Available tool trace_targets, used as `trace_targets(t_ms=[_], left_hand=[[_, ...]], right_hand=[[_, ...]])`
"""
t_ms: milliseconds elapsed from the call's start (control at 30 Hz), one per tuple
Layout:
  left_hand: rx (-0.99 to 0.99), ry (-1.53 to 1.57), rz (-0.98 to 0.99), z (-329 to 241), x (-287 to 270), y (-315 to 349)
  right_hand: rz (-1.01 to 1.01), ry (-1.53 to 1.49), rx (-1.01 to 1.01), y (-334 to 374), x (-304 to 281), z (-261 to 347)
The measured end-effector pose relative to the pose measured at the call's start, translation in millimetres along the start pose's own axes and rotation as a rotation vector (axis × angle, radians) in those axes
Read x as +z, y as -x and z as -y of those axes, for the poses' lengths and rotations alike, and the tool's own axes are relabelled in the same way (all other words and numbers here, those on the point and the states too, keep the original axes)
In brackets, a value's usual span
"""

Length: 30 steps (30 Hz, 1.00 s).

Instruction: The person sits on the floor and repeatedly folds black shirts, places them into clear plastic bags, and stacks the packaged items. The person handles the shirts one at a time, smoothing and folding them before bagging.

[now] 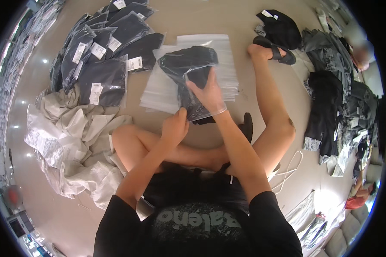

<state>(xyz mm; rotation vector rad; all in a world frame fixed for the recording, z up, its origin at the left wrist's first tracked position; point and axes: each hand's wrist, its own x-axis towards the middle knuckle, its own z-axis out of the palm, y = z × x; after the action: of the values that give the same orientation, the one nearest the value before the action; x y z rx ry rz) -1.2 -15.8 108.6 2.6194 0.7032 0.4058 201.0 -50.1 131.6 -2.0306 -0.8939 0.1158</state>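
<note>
A folded dark garment (188,56) lies in a clear plastic bag (203,115) in front of me, over a stack of flat clear bags (221,45). My left hand (175,127) is closed, pinching the bag's near edge at its left corner. My right hand (208,93) reaches into the bag, whose rim crosses my wrist. Its thumb and forefinger are spread apart against the dark cloth, while the other fingers are hard to make out.
Bagged dark garments (103,79) with white labels pile up at the far left. A crumpled pale sack (79,137) lies beside my left knee. Loose black and grey garments (326,109) are heaped on the right. Another dark garment (283,30) rests by my sandalled foot (272,51).
</note>
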Motion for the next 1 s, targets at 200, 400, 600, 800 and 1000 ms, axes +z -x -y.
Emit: trace_targets(t_ms=[200, 400, 600, 800, 1000], left_hand=[[-0.185, -0.045, 0.202, 17, 23, 10], [-0.183, -0.015, 0.079, 2, 10, 6], [-0.233, -0.089, 0.202, 27, 39, -1], [-0.141, 0.094, 0.179, 36, 60, 2], [-0.18, 0.202, 0.231, 49, 51, 13]], right_hand=[[0.046, 0.496, -0.28, 42, 5, -38], [0.436, 0.65, -0.547, 71, 38, -39], [0.173, 0.539, -0.383, 57, 25, -53], [0.095, 0.489, -0.26, 55, 14, -97], [1.007, 0.804, -0.375, 100, -52, -20]])
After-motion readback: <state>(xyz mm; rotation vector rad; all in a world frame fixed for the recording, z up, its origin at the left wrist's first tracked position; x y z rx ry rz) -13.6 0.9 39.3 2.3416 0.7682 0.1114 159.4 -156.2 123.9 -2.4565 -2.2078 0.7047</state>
